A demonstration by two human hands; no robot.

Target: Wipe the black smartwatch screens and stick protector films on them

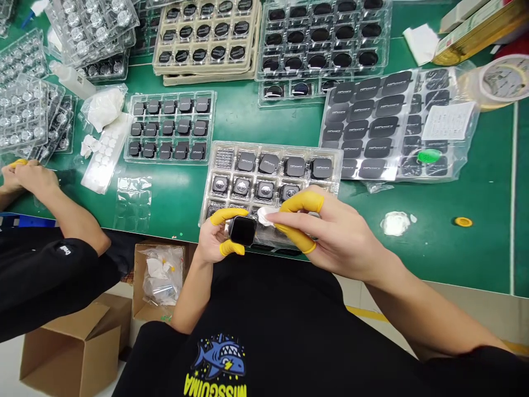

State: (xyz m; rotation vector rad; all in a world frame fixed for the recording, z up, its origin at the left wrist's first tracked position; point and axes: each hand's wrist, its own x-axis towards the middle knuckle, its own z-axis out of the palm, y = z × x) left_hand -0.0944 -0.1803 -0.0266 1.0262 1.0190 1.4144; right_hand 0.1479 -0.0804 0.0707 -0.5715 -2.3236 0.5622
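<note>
My left hand (215, 240), with yellow finger cots on thumb and finger, grips a square black smartwatch body (243, 230) by its edges, its dark glossy face turned up. In my right hand (330, 229), also in yellow finger cots, a small white wipe (266, 215) is pinched just right of the watch, apart from its face. Beneath both hands lies a clear plastic tray (206, 182). Its back row holds black square pieces (295, 166) with pale lettering; the row in front holds watch bodies (242, 186) with round sensor backs up. My hands partly hide the front row.
Another tray (169, 127) of black squares lies left. Behind stand stacked trays of dark round lenses (320, 36). Sheets of black stickers (367, 127), a tape roll (506, 77) and a yellow finger cot (463, 221) are right. A co-worker's hands (31, 176) are at left.
</note>
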